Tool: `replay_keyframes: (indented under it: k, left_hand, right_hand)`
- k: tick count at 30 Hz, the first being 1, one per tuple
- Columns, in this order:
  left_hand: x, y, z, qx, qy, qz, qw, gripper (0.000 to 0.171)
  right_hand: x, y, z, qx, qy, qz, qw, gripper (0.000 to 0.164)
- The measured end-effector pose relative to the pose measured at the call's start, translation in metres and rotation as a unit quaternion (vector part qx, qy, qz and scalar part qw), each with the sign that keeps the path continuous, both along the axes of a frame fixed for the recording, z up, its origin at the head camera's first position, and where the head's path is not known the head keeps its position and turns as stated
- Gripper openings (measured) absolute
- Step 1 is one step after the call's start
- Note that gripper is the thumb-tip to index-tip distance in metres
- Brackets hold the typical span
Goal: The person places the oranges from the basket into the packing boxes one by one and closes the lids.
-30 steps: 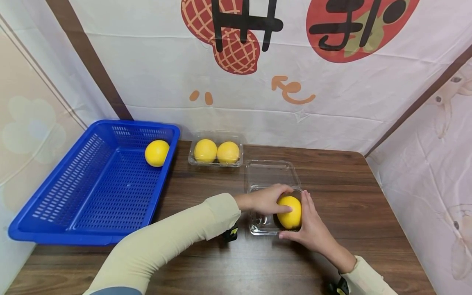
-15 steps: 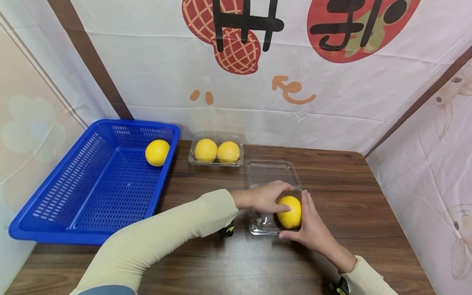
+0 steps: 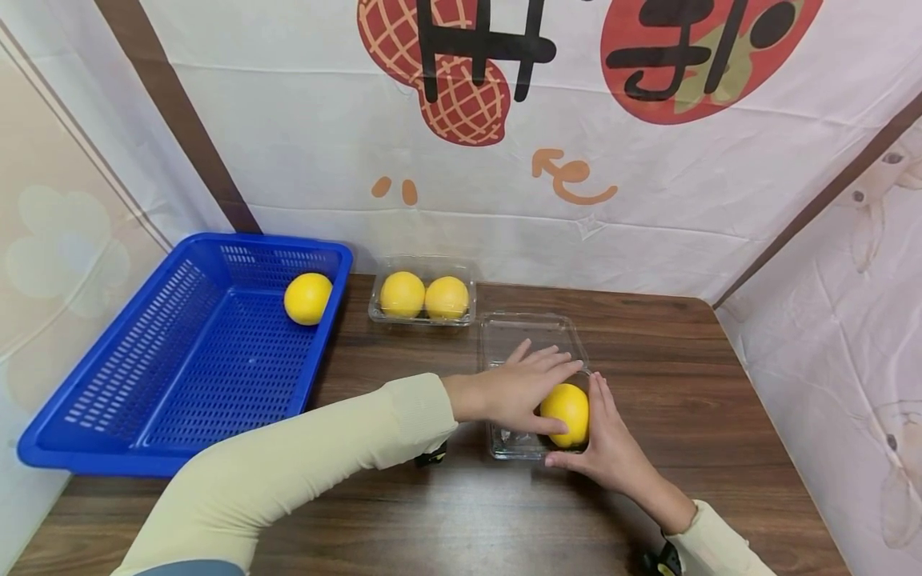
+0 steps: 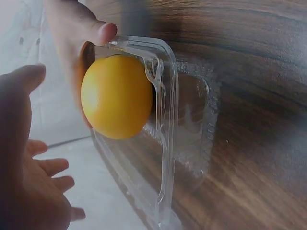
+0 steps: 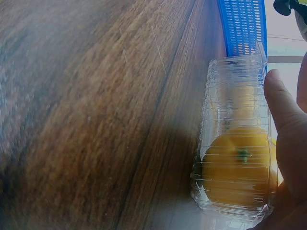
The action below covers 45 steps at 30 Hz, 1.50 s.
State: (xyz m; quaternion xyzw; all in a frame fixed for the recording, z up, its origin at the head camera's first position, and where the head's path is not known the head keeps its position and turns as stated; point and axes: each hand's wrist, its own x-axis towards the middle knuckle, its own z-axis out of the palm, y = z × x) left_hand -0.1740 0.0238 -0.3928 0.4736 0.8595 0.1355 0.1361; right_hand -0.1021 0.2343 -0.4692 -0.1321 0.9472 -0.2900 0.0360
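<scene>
My left hand (image 3: 522,388) covers part of the clear box (image 3: 504,440), right palm is cut off in the wrist view, table (image 5: 72,120) there blurred.

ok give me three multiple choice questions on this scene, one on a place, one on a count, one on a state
1. Where is the lone yellow fruit at the left?
A. in the blue basket
B. on the bare table
C. in a hand

2. How many fruits does the closed clear box at the back hold?
A. one
B. two
C. four

3. How are the left hand's fingers?
A. in a fist
B. stretched out
C. hidden

Key: 1 A, it lies in the basket's far corner. 2 B, two sit side by side. 3 B, they reach flat over the open box beside its fruit.
</scene>
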Motion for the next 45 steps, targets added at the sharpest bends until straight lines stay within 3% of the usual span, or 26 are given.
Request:
replay_keyframes:
  k: [12, 31, 45]
  left_hand:
    - [-0.002, -0.014, 0.008, -0.038, 0.053, 0.001, 0.9979, 0.099]
    - [-0.014, -0.033, 0.017, -0.087, 0.044, 0.038, 0.9944, 0.098]
    - [-0.023, -0.046, 0.028, -0.105, 0.042, 0.042, 0.9927, 0.1]
  right_hand:
    - [0.0, 0.001, -0.001, 0.003, -0.002, -0.002, 1.0, 0.14]
    - [-0.001, 0.0, -0.002, 0.007, 0.006, -0.006, 1.0, 0.142]
    - [-0.001, 0.0, -0.001, 0.011, -0.003, -0.011, 1.0, 0.142]
